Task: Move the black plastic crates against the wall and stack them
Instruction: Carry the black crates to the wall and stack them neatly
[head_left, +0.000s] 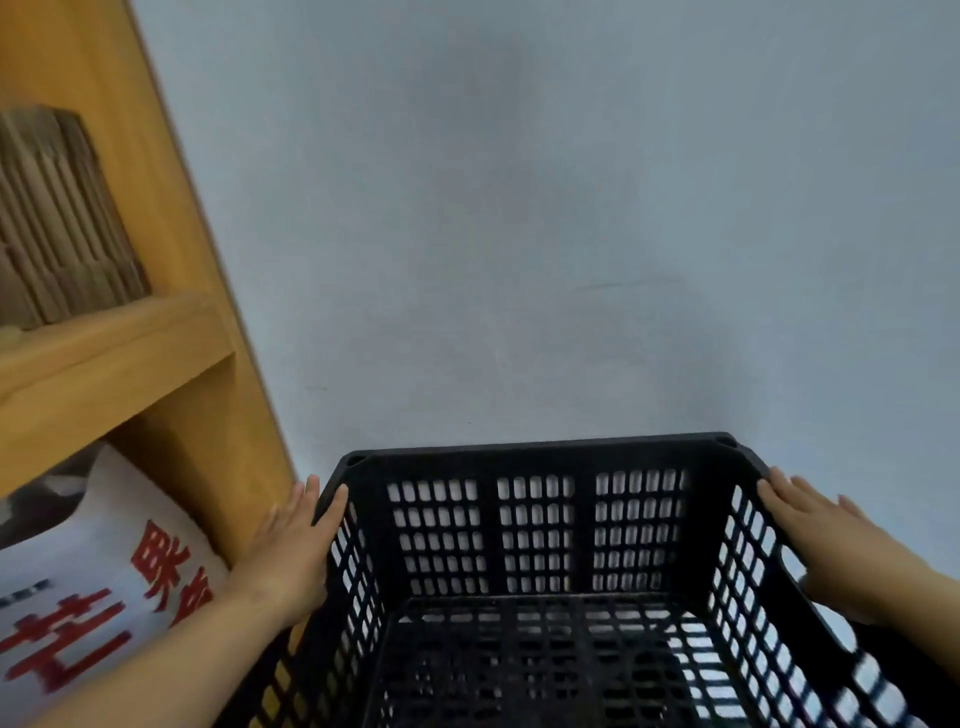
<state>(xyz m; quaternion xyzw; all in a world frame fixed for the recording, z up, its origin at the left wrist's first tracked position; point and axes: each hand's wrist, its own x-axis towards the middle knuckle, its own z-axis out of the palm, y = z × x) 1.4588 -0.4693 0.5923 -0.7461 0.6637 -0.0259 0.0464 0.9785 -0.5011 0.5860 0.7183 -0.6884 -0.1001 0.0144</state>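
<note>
A black plastic crate (584, 535) with slotted walls and an empty inside fills the lower middle of the head view. Its far rim lies close to the pale grey wall (519, 234). My left hand (293, 543) presses flat on the outside of the crate's left wall, fingertips at the far left corner. My right hand (826, 545) presses flat on the outside of the right wall near its top rim. The crate is held between both palms. Through the slotted floor I see more dark lattice, but I cannot tell whether another crate lies beneath.
A yellow wooden shelf unit (119, 358) stands close on the left, its side panel touching the wall. Folded cardboard (62, 218) rests on the shelf. A white sack with red characters (104, 597) lies under it, right beside my left forearm.
</note>
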